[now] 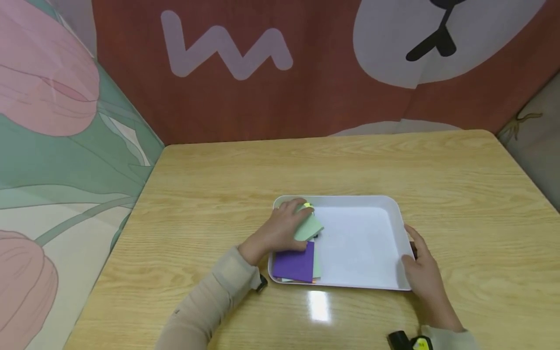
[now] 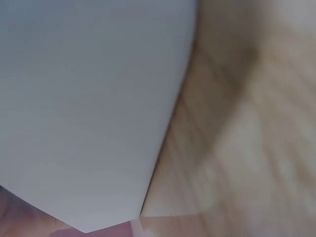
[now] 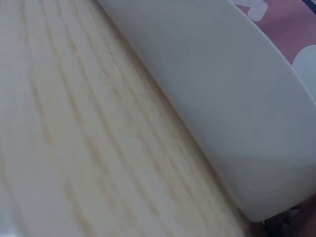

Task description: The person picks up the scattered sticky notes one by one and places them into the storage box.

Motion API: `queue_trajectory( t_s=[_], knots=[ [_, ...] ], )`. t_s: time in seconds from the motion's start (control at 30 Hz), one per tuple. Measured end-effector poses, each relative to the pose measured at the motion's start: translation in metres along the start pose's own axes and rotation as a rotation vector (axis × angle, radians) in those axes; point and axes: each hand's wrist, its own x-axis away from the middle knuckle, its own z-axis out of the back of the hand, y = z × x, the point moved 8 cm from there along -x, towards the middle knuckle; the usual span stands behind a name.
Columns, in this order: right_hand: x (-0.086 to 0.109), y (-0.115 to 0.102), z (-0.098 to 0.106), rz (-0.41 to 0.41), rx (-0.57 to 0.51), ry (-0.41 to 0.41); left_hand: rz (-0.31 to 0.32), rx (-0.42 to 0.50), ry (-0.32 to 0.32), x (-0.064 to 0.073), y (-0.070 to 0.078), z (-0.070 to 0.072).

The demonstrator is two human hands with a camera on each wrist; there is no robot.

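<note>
A white rectangular tray [image 1: 354, 201] lies on the table. Inside its left end, my left hand [image 1: 280, 228] grips a light green paper pad [image 1: 309, 227], thumb on the near side and fingers on the far side. A purple square pad [image 1: 294, 262] lies just below that hand, over more pale green paper [image 1: 317, 267]. A small yellow piece [image 1: 308, 205] shows by the fingertips. At the tray's right end my right hand [image 1: 423, 272] holds the rim, thumb on top. Both wrist views show mainly the tray's outer wall [image 2: 94, 108] [image 3: 207, 94]; the hands are almost wholly hidden there.
The wood-grain table [image 1: 210, 194] extends around the tray on all sides. A red printed cloth [image 1: 245, 107] hangs behind its far edge, and a floral cloth [image 1: 65, 160] hangs along the left. Something dark [image 1: 413, 249] shows beside the tray's right rim, partly behind the right hand.
</note>
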Motion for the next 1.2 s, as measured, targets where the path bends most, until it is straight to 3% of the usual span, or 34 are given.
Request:
queue_trajectory(
  t_s=[0.3, 0.5, 1.2],
  knots=[
    [0.000, 0.004, -0.001, -0.012, -0.008, 0.012, -0.014, 0.045, -0.010, -0.004, -0.004, -0.002],
    [0.000, 0.008, -0.003, -0.034, -0.009, 0.001, -0.017, 0.054, -0.048, -0.006, -0.006, -0.004],
    [-0.001, 0.003, 0.000, -0.016, 0.003, 0.008, -0.118, 0.030, -0.179, -0.014, -0.008, -0.005]
  ],
)
